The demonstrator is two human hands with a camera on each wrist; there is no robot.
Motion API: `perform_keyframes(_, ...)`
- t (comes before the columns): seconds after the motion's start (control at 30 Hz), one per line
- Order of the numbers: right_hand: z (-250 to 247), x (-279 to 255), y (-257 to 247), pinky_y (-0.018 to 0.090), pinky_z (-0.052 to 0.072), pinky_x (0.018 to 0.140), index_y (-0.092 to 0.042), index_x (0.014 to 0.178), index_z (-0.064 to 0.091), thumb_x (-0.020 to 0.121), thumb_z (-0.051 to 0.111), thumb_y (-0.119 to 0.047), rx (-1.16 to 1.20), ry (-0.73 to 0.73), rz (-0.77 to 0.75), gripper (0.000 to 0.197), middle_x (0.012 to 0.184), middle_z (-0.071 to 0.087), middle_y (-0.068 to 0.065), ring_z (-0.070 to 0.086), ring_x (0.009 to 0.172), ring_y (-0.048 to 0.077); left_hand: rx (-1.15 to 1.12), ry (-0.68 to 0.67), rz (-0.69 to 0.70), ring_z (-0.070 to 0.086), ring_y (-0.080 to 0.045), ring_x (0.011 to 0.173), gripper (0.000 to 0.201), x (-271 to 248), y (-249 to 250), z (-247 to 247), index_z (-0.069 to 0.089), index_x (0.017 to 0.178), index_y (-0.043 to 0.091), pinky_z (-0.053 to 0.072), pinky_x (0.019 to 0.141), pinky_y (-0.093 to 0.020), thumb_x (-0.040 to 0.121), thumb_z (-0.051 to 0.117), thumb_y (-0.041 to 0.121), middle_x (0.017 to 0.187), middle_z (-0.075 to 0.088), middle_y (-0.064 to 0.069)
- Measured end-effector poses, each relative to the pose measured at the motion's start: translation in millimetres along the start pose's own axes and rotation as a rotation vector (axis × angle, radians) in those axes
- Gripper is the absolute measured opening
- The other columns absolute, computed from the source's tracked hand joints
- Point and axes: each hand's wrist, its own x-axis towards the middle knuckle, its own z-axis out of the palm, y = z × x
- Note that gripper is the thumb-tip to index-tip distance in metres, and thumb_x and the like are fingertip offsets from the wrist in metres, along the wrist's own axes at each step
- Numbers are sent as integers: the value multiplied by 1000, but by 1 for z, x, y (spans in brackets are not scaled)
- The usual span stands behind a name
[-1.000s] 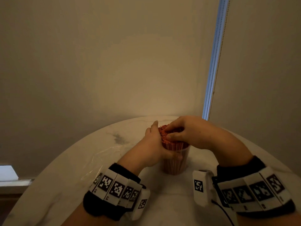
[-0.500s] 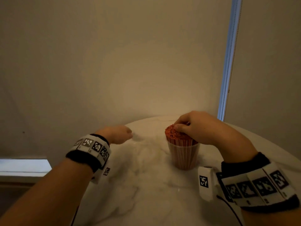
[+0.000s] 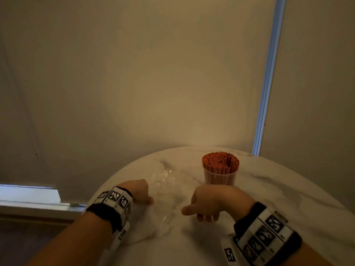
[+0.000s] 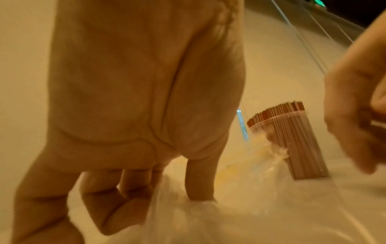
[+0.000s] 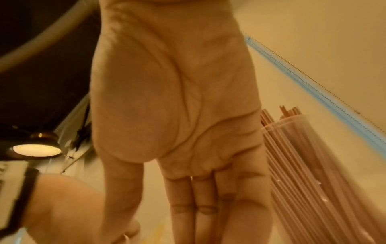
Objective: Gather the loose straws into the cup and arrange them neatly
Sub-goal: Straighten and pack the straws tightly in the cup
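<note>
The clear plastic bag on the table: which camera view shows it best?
The left wrist view: the clear plastic bag fills the foreground, gripped by the left hand. The head view shows only faint glints of it; the right wrist view shows almost nothing of it.

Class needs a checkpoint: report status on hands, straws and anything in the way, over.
Left hand grips clear plastic wrap; right hand open, holds nothing. Straws upright in cup, untouched. Wrap lies beside cup.

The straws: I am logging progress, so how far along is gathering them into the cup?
Nearly done. The orange straws stand packed upright in the clear cup, tops roughly level. No loose straw shows on the marble table. In hand: the left hand grips a clear plastic wrapper; the right hand holds nothing. Left: perhaps clearing that wrapper.
</note>
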Motion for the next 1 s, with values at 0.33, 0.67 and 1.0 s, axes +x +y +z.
perform_keyframes(0.33, -2, -11, -31, 39, 61, 81, -10, 105, 65, 94, 59, -52, 383, 424, -155, 44, 93, 74, 4, 74, 82, 18, -505, 160, 205, 61, -20, 102, 72, -52, -22, -4, 41, 125, 15, 51, 88, -38, 85, 62, 71, 117, 62, -5)
perform_keyframes(0.67, -17, -26, -37, 28, 58, 58, -10, 92, 67, 104, 49, -31, 728, 666, -286, 30, 72, 76, 1, 74, 63, 18, -797, 675, 191, 60, -13, 76, 62, -68, -21, -22, 44, 109, 22, 43, 60, -29, 85, 40, 80, 84, 61, 2)
perform_keyframes(1.0, -14, -39, -40, 34, 61, 73, 2, 107, 64, 80, 83, -28, 887, 359, -373, 45, 89, 76, 13, 74, 79, 23, -956, 883, 212, 66, -26, 66, 58, -74, -11, -31, 54, 85, 13, 57, 59, -39, 103, 30, 63, 75, 65, -8)
